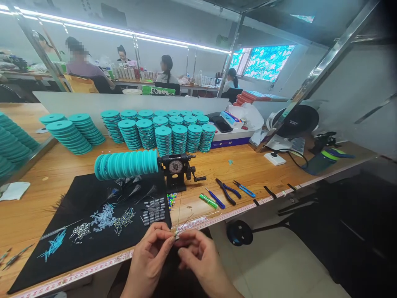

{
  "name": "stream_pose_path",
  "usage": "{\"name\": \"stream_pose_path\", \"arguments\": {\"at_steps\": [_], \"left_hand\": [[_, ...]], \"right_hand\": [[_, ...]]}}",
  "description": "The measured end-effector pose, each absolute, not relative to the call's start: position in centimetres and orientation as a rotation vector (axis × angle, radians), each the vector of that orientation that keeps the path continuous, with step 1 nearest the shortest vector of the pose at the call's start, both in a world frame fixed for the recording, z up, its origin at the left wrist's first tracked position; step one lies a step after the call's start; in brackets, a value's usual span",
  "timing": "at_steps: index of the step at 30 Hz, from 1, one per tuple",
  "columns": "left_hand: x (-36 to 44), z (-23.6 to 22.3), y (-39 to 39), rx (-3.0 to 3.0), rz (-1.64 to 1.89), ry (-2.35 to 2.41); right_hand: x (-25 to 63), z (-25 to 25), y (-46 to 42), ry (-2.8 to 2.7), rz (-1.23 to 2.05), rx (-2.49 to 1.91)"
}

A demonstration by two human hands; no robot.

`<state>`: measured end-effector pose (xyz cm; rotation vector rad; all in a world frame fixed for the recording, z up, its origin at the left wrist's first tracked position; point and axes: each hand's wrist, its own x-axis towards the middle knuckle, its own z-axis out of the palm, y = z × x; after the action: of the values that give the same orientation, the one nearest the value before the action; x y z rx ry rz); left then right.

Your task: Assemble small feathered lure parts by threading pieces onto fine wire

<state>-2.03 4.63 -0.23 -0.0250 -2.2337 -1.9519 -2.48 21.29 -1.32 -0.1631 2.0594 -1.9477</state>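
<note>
At the front edge of the table, my left hand (153, 258) is closed, thumb and forefinger pinching a tiny piece with thin line (186, 221) sticking up from it. My right hand (200, 256) meets it from the other side, its fingers curled and closed at the same spot. What lies between the right fingertips is mostly hidden. Left of the hands, a black mat (102, 252) bears small metal swivels (80, 232), clear short sleeves (104, 217), teal thin tubes (54, 245), metal fittings (124, 220) and bundles of dark-tagged pieces (154, 211).
Behind the mat, a hand-cranked winder (176, 169) carries a row of teal foam spools (127, 164). Stacks of such spools (163, 138) stand further back. Pliers (228, 191), blue snips (244, 189), a blue-handled tool (215, 198) and a green tube (208, 200) lie to the right. Co-workers sit beyond.
</note>
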Motion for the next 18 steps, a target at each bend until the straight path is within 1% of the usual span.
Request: {"name": "stream_pose_path", "arguments": {"at_steps": [2, 5, 7, 9, 13, 15, 18], "left_hand": [[-2.1, -0.3, 4.6, -0.065, -1.896, -2.273], [-2.0, -0.8, 4.3, -0.192, -1.693, -2.381], [-2.0, -1.2, 3.7, -0.301, -1.511, -2.433], [-2.1, -1.7, 3.0, -0.417, -1.311, -2.444], [-2.8, -2.6, 1.9, -0.744, -0.968, -2.430], [-3.1, -2.9, 2.0, -0.844, -0.943, -2.417], [-3.0, -2.8, 2.9, -0.747, -1.070, -2.410]], "right_hand": [[-2.0, -1.7, 20.9, 2.289, -1.845, -0.452], [-2.3, -0.5, 20.9, 2.873, -1.508, -1.109], [-3.4, 0.7, 21.0, 2.982, -1.318, -1.346], [-5.2, 1.6, 20.8, 2.877, -1.275, -1.266], [-9.7, 2.0, 19.6, 2.493, -1.296, -0.902], [-11.5, 1.8, 18.8, 2.392, -1.266, -0.895], [-12.5, 2.1, 18.4, 2.394, -1.255, -0.900]]}}
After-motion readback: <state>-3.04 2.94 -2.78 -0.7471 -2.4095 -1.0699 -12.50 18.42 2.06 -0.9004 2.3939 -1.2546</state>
